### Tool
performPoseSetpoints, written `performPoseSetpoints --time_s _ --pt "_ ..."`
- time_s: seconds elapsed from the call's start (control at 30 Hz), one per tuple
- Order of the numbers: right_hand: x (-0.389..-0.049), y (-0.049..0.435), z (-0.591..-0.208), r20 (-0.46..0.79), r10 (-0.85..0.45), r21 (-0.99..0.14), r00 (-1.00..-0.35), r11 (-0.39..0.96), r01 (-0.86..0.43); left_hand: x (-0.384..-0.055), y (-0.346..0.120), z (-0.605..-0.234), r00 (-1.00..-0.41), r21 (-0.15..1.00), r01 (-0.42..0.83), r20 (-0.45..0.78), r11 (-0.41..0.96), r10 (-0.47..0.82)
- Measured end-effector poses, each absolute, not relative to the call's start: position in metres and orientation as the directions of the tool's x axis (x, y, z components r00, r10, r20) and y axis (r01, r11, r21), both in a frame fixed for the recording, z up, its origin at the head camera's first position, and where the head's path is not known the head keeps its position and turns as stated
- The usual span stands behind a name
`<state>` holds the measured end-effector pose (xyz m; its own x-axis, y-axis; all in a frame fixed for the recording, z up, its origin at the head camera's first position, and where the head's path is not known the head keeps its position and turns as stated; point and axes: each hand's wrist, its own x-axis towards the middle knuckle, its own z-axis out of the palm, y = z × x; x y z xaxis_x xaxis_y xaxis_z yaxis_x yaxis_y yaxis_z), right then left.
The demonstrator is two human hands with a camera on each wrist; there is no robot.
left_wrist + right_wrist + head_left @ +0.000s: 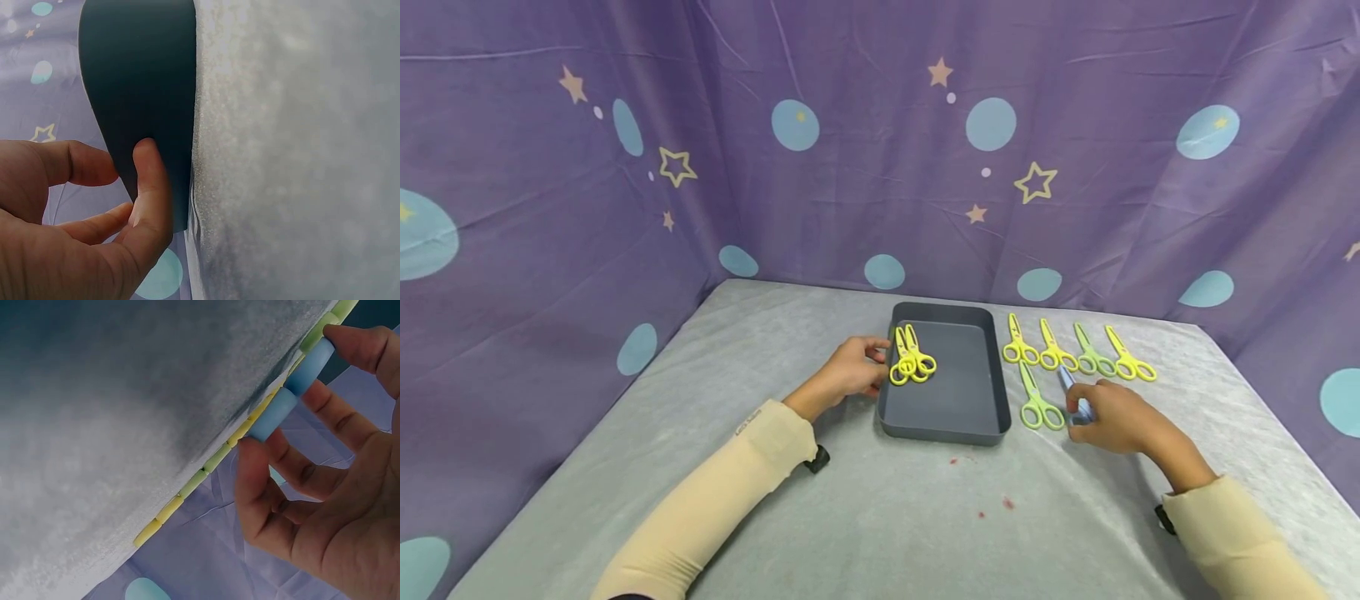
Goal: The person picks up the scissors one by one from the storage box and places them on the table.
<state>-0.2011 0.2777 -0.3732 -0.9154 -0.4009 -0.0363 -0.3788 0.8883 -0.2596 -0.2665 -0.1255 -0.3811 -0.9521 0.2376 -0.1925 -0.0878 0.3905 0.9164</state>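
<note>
A grey tray (951, 425) lies on the table, with two overlapping yellow scissors (907, 363) at its left side. My left hand (855, 367) holds the tray's left wall; in the left wrist view, curled fingers (150, 187) touch the wall's outside (140, 69) and rim. Right of the tray, my right hand (1112, 417) pinches the handle loops of blue scissors (1066, 379) between thumb and fingers. Both blue loops (275, 412) show in the right wrist view. The hand hides part of the handles. Green scissors (1036, 400) lie just left of this hand.
Behind the right hand, a row of scissors lies on the table: yellow scissors (1017, 346), more yellow scissors (1055, 350), green scissors (1093, 354) and yellow scissors (1127, 358). A purple curtain (880, 208) borders the grey-covered table (880, 525).
</note>
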Motion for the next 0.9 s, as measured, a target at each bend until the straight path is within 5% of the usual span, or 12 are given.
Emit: performPoseSetpoints --time_s 0.9 --pt "-0.210 0.281 -0.364 -0.187 -0.455 -0.334 -0.871 0.863 -0.379 -0.266 -0.126 -0.381 -0.953 0.909 -0.081 -0.191 0.409 0.236"
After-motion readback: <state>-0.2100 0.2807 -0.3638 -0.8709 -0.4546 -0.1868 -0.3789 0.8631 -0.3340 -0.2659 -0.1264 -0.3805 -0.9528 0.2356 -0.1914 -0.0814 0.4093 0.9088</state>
